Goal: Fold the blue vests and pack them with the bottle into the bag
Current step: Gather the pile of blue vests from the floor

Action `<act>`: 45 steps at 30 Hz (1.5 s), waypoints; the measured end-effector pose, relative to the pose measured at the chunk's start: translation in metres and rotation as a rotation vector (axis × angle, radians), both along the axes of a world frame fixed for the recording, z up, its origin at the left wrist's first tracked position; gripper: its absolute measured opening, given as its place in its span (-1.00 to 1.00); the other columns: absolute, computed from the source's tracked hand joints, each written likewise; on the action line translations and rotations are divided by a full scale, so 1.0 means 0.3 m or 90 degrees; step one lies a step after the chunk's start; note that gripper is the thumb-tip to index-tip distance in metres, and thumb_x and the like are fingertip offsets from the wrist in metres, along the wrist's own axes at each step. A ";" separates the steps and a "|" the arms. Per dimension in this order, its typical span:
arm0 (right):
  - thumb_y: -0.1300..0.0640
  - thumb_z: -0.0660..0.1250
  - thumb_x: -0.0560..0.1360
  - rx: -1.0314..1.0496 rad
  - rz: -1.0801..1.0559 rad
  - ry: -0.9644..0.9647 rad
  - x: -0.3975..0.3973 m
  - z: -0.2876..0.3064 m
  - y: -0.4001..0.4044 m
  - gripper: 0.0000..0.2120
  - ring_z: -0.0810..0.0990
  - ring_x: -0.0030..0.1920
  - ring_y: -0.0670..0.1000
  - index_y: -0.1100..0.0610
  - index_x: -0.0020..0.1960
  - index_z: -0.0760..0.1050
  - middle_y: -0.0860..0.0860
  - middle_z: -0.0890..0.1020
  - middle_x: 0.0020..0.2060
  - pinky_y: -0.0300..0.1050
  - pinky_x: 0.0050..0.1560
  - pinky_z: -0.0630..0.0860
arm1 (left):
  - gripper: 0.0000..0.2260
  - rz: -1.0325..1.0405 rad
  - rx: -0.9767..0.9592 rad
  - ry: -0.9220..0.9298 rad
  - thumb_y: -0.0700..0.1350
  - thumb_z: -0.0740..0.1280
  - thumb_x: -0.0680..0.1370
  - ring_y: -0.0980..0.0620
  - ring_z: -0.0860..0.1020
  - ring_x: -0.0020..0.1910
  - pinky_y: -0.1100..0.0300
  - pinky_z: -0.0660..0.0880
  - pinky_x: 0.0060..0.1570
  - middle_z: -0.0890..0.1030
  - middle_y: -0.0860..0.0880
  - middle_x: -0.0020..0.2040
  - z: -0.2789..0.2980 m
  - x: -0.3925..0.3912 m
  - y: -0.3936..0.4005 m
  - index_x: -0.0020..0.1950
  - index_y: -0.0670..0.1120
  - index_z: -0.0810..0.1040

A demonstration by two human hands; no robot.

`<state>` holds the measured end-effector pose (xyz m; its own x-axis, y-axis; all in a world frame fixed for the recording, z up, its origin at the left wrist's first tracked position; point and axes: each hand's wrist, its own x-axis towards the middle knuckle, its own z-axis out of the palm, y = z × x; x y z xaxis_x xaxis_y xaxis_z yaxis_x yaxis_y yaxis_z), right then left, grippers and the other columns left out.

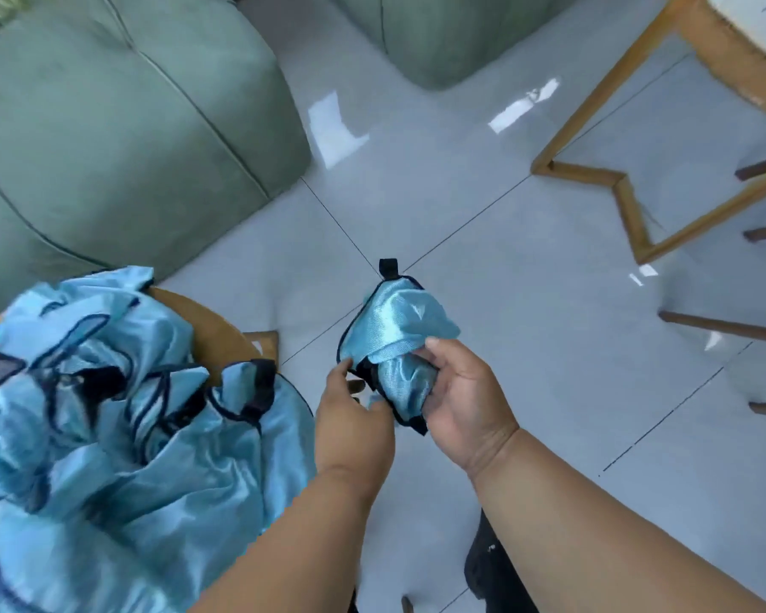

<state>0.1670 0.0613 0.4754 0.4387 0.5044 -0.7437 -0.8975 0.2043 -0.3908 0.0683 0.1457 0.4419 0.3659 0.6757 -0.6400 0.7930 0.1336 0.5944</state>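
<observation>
1. A green sofa (107, 126) fills the upper left of the frame, with a second green cushion block (438, 33) at the top centre.
2. A loose heap of blue vests (120, 413) with dark trim lies crumpled at the lower left, draped over a round wooden stool (209, 329) whose edge shows just above the cloth.
3. The left hand (354, 418), at lower centre, pinches the dark-edged left side of a bundled blue vest (394, 342) between curled fingers and thumb.
4. That bundled vest is held up in the air over the grey tiled floor (505, 303), at the centre of the frame, well apart from the heap; a short black strap (388, 267) sticks up from its top.
5. The right hand (465, 400), just right of centre, grips the lower right part of the bundle, fingers curled round the cloth and thumb on top.
6. A wooden table frame (629, 188) stands at the upper right, with dark chair legs (726, 329) along the right edge.
7. No bottle or bag can be made out.
</observation>
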 end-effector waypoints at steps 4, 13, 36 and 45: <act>0.13 0.27 0.58 0.071 0.060 0.024 -0.062 0.220 0.197 -0.62 0.65 0.19 0.23 0.28 0.33 0.59 0.25 0.68 0.18 0.18 0.32 0.55 | -0.64 0.039 0.050 -0.062 -0.11 0.40 0.55 0.17 0.61 0.10 0.11 0.54 0.10 0.64 0.25 0.06 0.272 -0.109 0.126 0.26 0.24 0.46; 0.18 0.36 0.60 0.140 0.302 0.019 -0.449 0.486 0.640 -0.62 0.60 0.27 0.27 0.28 0.39 0.57 0.29 0.60 0.33 0.21 0.38 0.53 | -0.70 0.187 0.099 -0.097 -0.20 0.30 0.44 0.00 0.62 0.01 -0.09 0.58 0.09 0.67 0.14 -0.04 0.619 -0.556 0.379 0.06 0.16 0.48; 0.07 0.35 0.48 -0.320 0.785 -0.478 -1.035 0.335 0.955 -0.75 0.67 -0.03 0.05 -0.05 0.15 0.60 -0.02 0.71 -0.07 -0.06 0.11 0.58 | -0.58 0.113 0.023 -0.010 -0.04 0.33 0.55 0.23 0.56 0.10 0.10 0.59 0.13 0.55 0.29 0.18 0.579 -1.272 0.713 0.37 0.28 0.44; -0.11 0.20 0.52 -0.413 0.755 -0.681 -1.033 0.506 0.805 -0.82 0.57 -0.14 0.02 -0.04 -0.05 0.49 -0.09 0.61 -0.16 0.00 -0.12 0.49 | -0.59 0.140 0.040 0.004 -0.07 0.29 0.56 0.14 0.63 -0.06 0.08 0.63 -0.03 0.61 0.17 0.08 0.690 -1.364 0.655 0.42 0.13 0.48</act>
<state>-0.1429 0.3027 0.6272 0.4756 0.6521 -0.5903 0.2621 -0.7457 -0.6126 -0.3408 0.3420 0.6488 0.2025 0.7775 -0.5954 0.7524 0.2657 0.6028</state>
